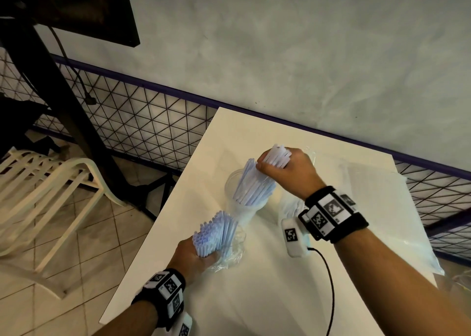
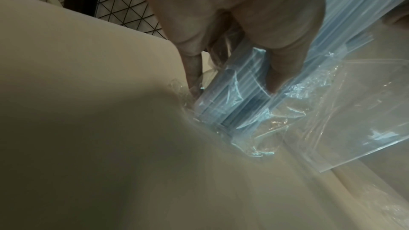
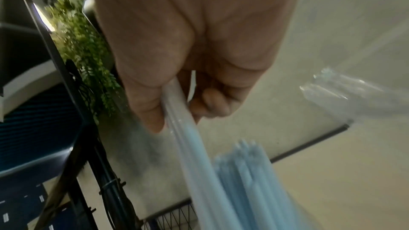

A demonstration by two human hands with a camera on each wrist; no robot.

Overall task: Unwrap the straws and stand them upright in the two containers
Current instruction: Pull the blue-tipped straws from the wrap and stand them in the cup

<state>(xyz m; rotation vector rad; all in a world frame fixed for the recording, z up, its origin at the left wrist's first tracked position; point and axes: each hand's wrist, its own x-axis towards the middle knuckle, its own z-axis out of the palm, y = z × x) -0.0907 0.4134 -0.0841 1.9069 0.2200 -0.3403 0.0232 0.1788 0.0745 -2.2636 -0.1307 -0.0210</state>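
head: from above, looking down and forward over the white table (image 1: 254,284) toward the wall | left wrist: low, close along the fingers, just above the tabletop | right wrist: close along the palm, looking down | shared: table, straws (image 1: 254,183)

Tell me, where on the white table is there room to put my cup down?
The near part of the table, between the two forearms, is bare except for a black cable. The far corner by the wall is free too. The middle is crowded: a container of straws, both hands, and wrappers at right.
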